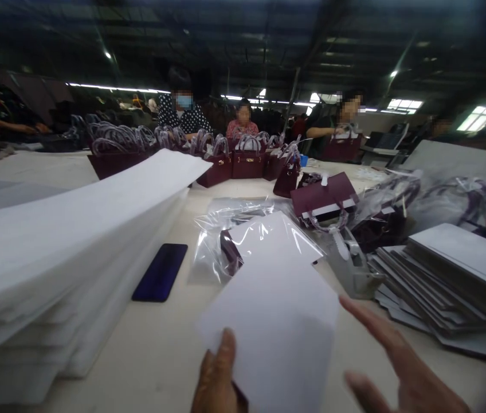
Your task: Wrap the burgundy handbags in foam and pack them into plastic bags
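Note:
My left hand (216,378) sits at the bottom centre, thumb pressed on top of a white sheet (275,321) that it holds up over the table. My right hand (398,364) hovers just right of the sheet, fingers stretched out and apart, holding nothing. Beyond the sheet lies a clear plastic bag (247,235) with a white card and a dark strap inside. A grey tape dispenser (350,261) stands to the right of the bag.
A tall stack of white sheets (66,252) fills the left. A dark phone (160,272) lies beside it. Grey card stacks (449,287) lie at right. Maroon handbags (243,160) line the far table, where several people sit.

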Action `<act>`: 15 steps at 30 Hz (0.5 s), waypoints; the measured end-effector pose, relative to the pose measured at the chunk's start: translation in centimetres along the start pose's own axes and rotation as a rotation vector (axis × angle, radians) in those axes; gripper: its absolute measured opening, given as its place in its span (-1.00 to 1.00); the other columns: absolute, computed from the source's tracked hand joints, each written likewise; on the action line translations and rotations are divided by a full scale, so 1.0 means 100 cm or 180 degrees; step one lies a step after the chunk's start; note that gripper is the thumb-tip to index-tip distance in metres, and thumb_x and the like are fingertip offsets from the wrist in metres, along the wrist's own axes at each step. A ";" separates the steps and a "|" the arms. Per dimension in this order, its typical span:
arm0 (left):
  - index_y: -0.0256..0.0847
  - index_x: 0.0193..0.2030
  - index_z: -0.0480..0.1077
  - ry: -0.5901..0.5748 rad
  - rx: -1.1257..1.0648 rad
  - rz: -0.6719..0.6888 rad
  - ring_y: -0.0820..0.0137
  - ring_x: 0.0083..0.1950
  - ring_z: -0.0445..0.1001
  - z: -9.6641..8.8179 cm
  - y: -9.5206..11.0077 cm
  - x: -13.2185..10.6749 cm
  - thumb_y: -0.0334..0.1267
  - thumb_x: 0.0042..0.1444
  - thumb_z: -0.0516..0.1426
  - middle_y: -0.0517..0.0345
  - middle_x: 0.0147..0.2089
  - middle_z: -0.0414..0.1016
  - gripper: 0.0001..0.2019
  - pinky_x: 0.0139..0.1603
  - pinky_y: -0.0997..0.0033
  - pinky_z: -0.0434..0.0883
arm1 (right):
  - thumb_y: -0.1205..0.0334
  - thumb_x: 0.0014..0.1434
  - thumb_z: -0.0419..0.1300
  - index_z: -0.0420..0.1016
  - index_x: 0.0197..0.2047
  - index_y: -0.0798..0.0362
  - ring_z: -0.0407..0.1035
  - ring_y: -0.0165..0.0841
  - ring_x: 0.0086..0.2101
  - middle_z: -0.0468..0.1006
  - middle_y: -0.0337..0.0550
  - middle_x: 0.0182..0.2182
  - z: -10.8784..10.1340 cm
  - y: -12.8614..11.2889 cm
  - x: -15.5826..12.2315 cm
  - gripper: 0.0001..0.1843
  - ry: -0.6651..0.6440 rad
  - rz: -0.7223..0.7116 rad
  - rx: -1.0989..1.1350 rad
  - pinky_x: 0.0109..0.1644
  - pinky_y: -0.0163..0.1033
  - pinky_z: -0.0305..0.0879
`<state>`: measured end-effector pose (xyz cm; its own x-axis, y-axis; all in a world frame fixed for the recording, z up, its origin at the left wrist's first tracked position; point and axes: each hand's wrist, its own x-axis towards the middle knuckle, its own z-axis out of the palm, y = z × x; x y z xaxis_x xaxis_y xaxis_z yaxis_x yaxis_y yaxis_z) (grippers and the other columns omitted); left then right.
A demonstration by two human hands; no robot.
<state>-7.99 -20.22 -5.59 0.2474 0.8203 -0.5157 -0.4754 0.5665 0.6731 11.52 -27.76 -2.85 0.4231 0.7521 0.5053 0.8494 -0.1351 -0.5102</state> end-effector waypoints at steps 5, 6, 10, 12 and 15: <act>-0.22 0.15 0.23 -0.1746 -0.0702 -0.0279 0.02 0.22 0.17 0.067 -0.020 -0.008 0.25 -0.09 0.10 -0.04 0.11 0.35 -0.25 0.25 0.05 0.08 | 0.00 0.06 0.16 -0.02 0.28 0.15 0.18 -0.14 0.08 0.21 0.03 0.14 -0.001 -0.016 0.002 -0.19 -0.0648 -0.1677 -0.0368 0.07 -0.13 0.23; -0.18 0.17 0.21 -0.1956 -0.0761 -0.0256 0.03 0.23 0.15 0.073 -0.022 -0.009 0.26 -0.05 0.06 -0.01 0.14 0.32 -0.27 0.25 0.05 0.06 | -0.01 0.06 0.15 0.05 0.26 0.18 0.21 -0.16 0.06 0.25 0.04 0.11 0.000 -0.012 0.003 -0.22 -0.0695 -0.1579 -0.0350 0.04 -0.15 0.25; -0.11 0.19 0.17 -0.2300 -0.0652 -0.0047 0.08 0.22 0.15 0.078 -0.027 -0.006 0.24 0.08 -0.08 0.04 0.16 0.30 -0.36 0.21 0.09 0.11 | -0.05 0.12 0.09 0.21 0.18 0.13 0.20 -0.21 0.07 0.26 -0.02 0.10 -0.006 0.008 0.003 -0.36 -0.1093 -0.0844 -0.0030 0.05 -0.18 0.20; -0.10 0.20 0.16 -0.2440 -0.0505 0.0060 0.08 0.21 0.16 0.078 -0.031 -0.002 0.23 0.12 -0.15 0.04 0.17 0.28 -0.37 0.16 0.11 0.18 | -0.03 0.16 0.04 0.17 0.20 0.04 0.12 -0.25 0.12 0.19 -0.12 0.14 -0.011 0.015 0.000 -0.41 -0.1357 -0.0376 0.0202 0.11 -0.17 0.11; -0.04 0.26 0.04 -0.2609 -0.0320 0.0202 0.11 0.22 0.14 0.079 -0.038 0.003 0.20 0.15 -0.21 0.09 0.25 0.16 -0.39 0.09 0.13 0.25 | -0.02 0.21 -0.04 0.13 0.21 -0.07 0.00 -0.29 0.17 0.10 -0.24 0.19 -0.017 0.017 -0.001 -0.48 -0.1640 0.0237 0.0732 0.19 -0.14 -0.02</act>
<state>0.54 -21.48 -4.15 0.7361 0.6697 0.0981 -0.5728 0.5393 0.6173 13.46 -29.12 -2.57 0.2219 0.9712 0.0867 0.7083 -0.0994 -0.6989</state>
